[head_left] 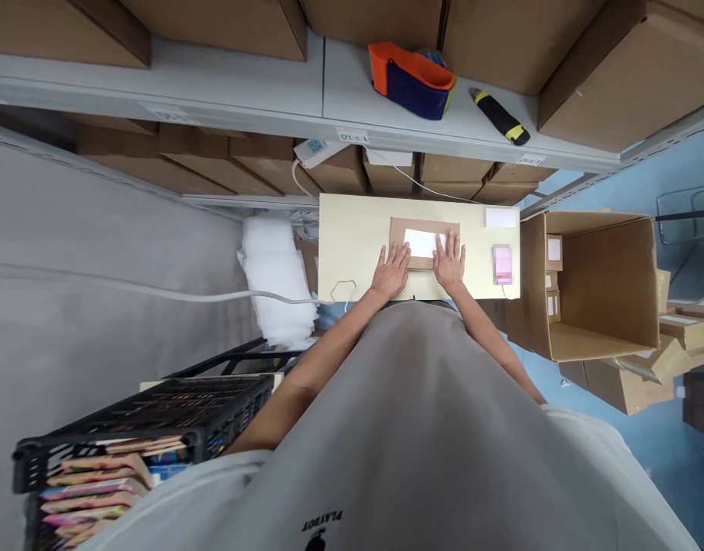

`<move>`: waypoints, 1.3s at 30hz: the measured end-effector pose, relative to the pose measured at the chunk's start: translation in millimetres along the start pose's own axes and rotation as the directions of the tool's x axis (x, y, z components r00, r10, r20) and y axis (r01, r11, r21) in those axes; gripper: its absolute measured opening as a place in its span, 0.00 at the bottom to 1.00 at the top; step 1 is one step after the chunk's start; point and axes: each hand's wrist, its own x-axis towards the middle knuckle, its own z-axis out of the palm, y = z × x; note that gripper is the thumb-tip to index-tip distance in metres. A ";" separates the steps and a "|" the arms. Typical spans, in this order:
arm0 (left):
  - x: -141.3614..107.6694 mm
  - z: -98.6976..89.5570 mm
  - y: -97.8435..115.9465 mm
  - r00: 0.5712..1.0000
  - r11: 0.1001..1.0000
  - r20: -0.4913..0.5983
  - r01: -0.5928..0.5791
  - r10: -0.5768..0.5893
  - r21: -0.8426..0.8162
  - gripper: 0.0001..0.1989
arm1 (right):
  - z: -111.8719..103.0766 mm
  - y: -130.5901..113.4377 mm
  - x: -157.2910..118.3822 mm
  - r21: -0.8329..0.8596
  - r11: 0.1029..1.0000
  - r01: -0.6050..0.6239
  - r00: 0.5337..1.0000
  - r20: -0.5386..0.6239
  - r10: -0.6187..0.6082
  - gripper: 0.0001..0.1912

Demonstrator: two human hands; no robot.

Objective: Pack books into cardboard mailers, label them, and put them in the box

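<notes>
A small brown cardboard box (398, 229) lies on the pale yellow table (352, 229), in front of my body. On its top is a white label (422, 243). My left hand (392, 271) rests with spread fingers on the box's left side, fingertips at the label's left edge. On the right side, my right hand (450, 262) lies flat with its fingers apart, one or more fingertips over the label's right end. Neither hand is closed round anything.
Right of the box are a pink-screened device (502, 265) and white paper (500, 217). A large open carton (604, 283) stands further right. Above, a shelf (242, 84) holds a tape dispenser (412, 83) and cutter (500, 116). White foam sheets (278, 279) and a black crate (157, 413) are left.
</notes>
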 end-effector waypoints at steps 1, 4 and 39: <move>1.7 0.8 4.8 1.000 1.000 -0.011 -0.008 0.008 -0.004 0.38 | 0.6 -4.4 -0.2 -0.003 1.000 0.010 1.000 0.002 -0.010 0.35; 9.1 6.0 19.8 0.998 0.997 0.002 -0.069 0.069 -0.032 0.40 | 3.5 -17.4 -1.9 0.011 0.996 0.092 0.995 0.036 -0.092 0.35; -19.1 17.9 -37.5 0.776 0.568 -0.169 0.275 -0.607 -0.776 0.18 | -8.6 25.0 -60.6 0.700 0.682 -0.213 0.942 -0.039 0.334 0.38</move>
